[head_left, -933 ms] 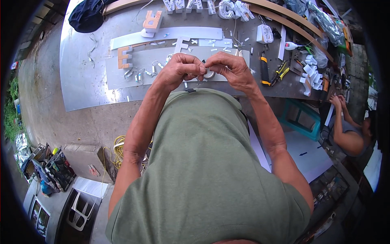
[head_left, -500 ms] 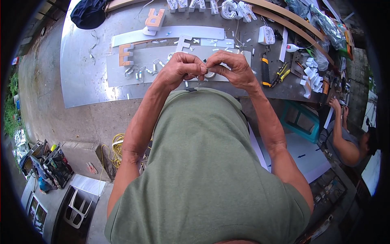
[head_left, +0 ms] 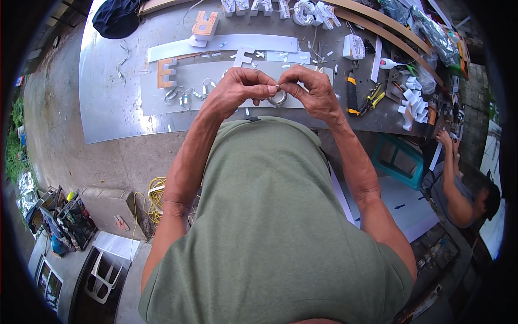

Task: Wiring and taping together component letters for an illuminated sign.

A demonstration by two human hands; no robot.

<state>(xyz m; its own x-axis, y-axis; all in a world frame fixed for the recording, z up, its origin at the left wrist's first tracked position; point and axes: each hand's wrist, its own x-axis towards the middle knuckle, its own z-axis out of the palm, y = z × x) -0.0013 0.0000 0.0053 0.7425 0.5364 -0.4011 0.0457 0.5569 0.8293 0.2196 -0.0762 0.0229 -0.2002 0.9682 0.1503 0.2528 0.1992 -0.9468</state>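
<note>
My left hand point(head_left: 242, 90) and my right hand point(head_left: 311, 90) meet over the near part of the table. Both are closed in a pinch, thumb against fingers, and the fingertips almost touch. Between them is something tiny and pale, too small to name. Just below the fingertips a silvery ring-shaped thing point(head_left: 277, 99) shows, partly covered; I cannot tell whether it hangs or lies there. Left of my left hand, a wired string of small white light modules point(head_left: 185, 99) lies on a grey sheet point(head_left: 154, 102). A brown-faced letter-shaped block point(head_left: 167, 73) stands beyond it, and a white letter-shaped piece point(head_left: 244, 55) lies past my fingers.
More letter blocks point(head_left: 259, 7) line the table's far side. At right lie a black-and-orange cutter point(head_left: 352, 96), yellow-handled pliers point(head_left: 372, 101), a glue bottle point(head_left: 387, 63) and white offcuts point(head_left: 414, 105). A teal stool point(head_left: 399, 162) stands below; another person point(head_left: 458, 183) works at far right.
My fingertips have risen slightly, and my left fingers have straightened toward the right hand. More of the ring-shaped thing shows below them. The person at right has shifted slightly.
</note>
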